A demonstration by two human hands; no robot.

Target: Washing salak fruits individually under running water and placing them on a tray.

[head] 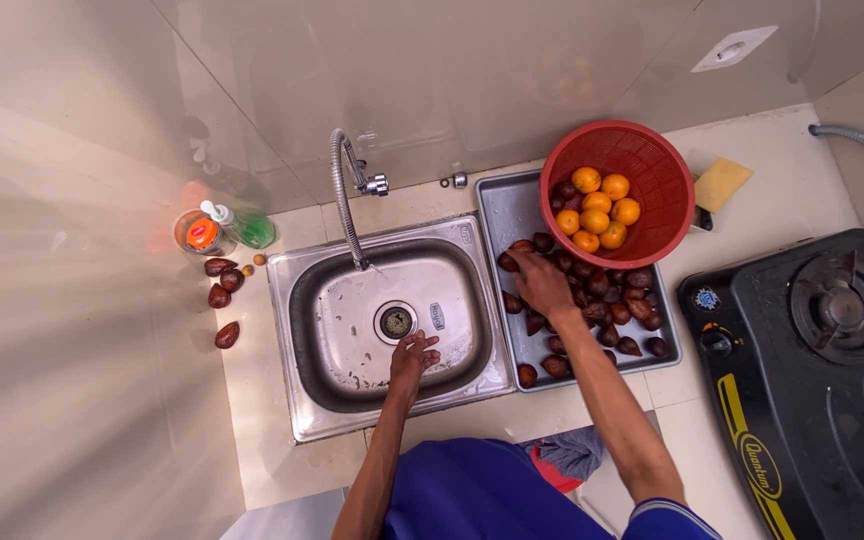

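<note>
R hand (542, 283) lay palm-down on the heap of brown fruit (602, 300) in the metal tray (497, 205), just right of the sink (302, 290). Fingers curled over one or two pieces at the tray's upper left; whether they'd closed on any, can't tell from above. L hand (413, 355) hung loose inside the sink, fingers spread, nothing in it, near the drain (395, 321) and below the tap (345, 190). No water visible running.

Red basket (652, 170) w/ oranges (597, 205) sat on the tray's far end, rim over the fruit. A few more brown fruit (224, 290) lay on the counter left of the sink, by the soap bottle (242, 228). Stove (812, 370) far right.

To do it well, IMO: take few at a time – skin looked scaly, prob. prickly – pinch w/ fingertips, not a big fistful. Lift clear of the tray lip, short carry left, hand off low into the L palm so none bounce out. Keep the elbow off the basket.
</note>
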